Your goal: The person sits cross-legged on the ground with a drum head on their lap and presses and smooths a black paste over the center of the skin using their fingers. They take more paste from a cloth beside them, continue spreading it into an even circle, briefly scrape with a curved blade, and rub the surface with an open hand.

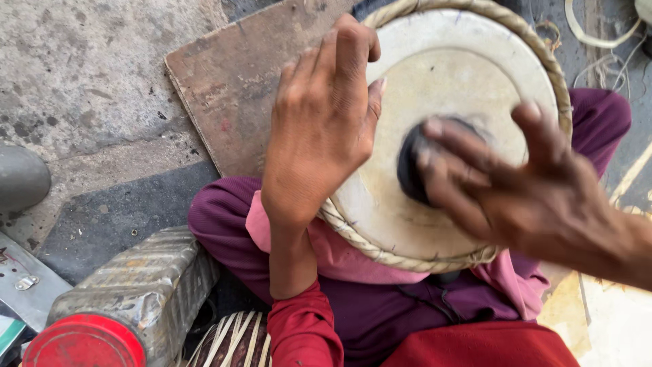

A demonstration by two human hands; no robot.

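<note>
Nearest the camera, at the bottom left, a metal can [146, 289] with a red lid [85, 342] lies on its side, and just beside it shows the laced side of a second drum [234, 340]. Above these, the person's lap, in purple trousers [380, 312] with a pink cloth [339, 255] spread over it, carries a drum [441, 136] whose pale skin faces up, ringed by a braided rope rim [353, 238].

The left hand [322, 122] lies flat on the left part of the skin, fingers stretched and close together, gripping nothing. The right hand [516, 183], blurred, has its fingers spread apart, and the fingertips [435, 132] press on the black round patch [411, 163] at the middle of the skin.

Beyond the drum, a worn brown board [231, 81] rests on the rough concrete floor [81, 68], and loose cord [598, 41] lies at the top right.
</note>
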